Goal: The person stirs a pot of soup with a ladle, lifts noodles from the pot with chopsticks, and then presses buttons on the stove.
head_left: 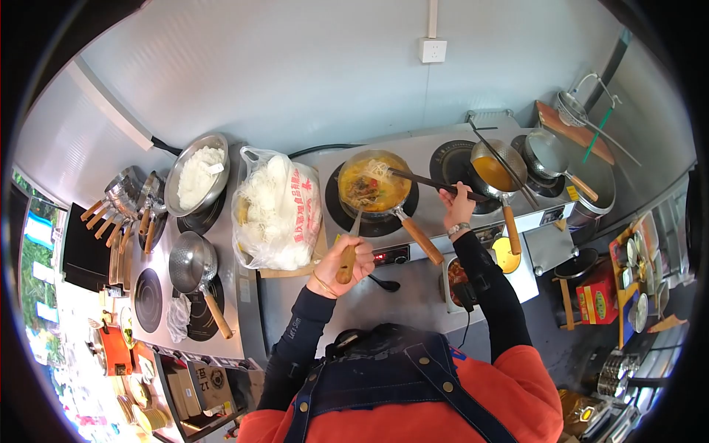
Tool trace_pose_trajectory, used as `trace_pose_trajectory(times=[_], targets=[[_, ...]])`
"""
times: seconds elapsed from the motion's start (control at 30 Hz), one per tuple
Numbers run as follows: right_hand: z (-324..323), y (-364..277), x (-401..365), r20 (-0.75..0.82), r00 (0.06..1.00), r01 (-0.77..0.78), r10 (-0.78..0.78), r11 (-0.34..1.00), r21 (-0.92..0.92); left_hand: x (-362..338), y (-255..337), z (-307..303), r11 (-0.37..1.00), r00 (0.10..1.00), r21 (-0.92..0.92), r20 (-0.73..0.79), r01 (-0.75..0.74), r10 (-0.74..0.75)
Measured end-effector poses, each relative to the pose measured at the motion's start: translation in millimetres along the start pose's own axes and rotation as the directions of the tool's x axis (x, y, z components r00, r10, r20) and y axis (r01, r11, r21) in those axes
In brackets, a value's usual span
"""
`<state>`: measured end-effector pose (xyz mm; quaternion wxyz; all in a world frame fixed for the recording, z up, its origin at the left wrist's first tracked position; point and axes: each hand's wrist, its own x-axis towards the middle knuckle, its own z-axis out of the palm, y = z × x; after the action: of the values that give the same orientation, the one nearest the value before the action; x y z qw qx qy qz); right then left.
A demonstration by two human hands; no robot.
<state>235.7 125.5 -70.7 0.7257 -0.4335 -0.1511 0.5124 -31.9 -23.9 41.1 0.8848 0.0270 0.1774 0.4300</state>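
Observation:
A saucepan (405, 215) with a wooden handle sits on a black burner in front of me, holding orange broth with noodles (377, 171) and darker bits. My left hand (347, 264) is closed round the wooden handle of a utensil (345, 269). Its thin metal shaft reaches the pan's near rim; the working end is hidden in the broth. In my right hand (458, 207) is a pair of long dark chopsticks (428, 181), angled leftward, with their tips over the noodles. A clear bag of white noodles (275, 207) with red print stands left of the pan.
To the right, a second saucepan (496, 174) holds orange broth, with long dark sticks (509, 164) across it. A steel bowl (193, 177) of white food and stacked saucepans (127, 190) stand left. A black ladle (385, 283) lies near the front edge.

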Motion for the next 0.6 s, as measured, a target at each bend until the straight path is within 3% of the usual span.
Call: trace_pose_trajectory(times=[0.37,0.6], targets=[[26,-61,-19,0.034,0.996,0.084,-0.088,0.991,0.107,0,0,0,1.0,1.0,-0.007,-0.008,0.007,-0.007],[52,-97,-16,0.145,0.975,0.139,-0.167,0.973,0.185,1,0,-3,1.0,1.0,-0.009,0.017,0.02,-0.02]])
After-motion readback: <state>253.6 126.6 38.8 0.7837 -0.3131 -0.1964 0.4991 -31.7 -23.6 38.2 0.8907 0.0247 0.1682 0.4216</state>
